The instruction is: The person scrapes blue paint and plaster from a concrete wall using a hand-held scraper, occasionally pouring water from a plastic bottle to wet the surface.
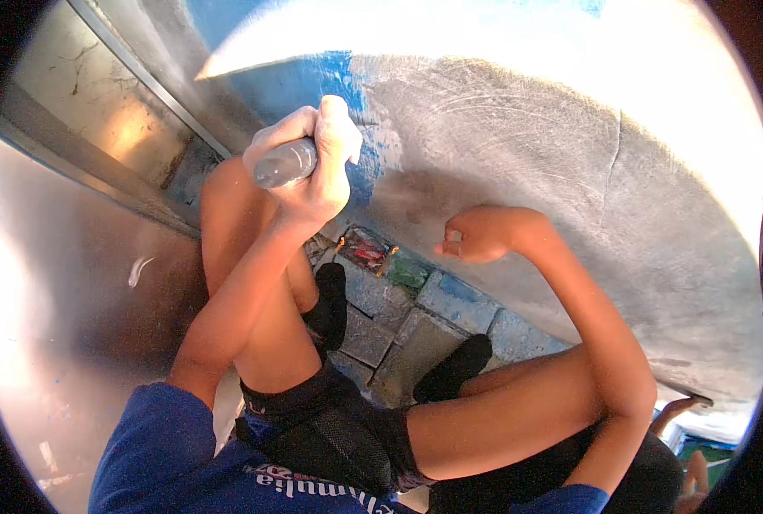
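Observation:
My left hand (321,158), its fingers and thumb whitened with dust, is wrapped round the grey rounded handle (286,164) of a hand tool. The working end of that tool is hidden behind my fingers, beside the ragged edge of the blue paint (345,81) on the wall. My right hand (491,235) hangs in front of the bare grey wall (518,128), lower and to the right. Its fingers are curled in, and nothing shows in them.
Grey and bluish paving blocks (377,300) lie between my feet. A red-and-dark packet (366,250) sits at the wall's foot. Shiny metal panels (82,283) stand close on my left. At lower right, another person's hand (685,404) is at the wall with a dark object.

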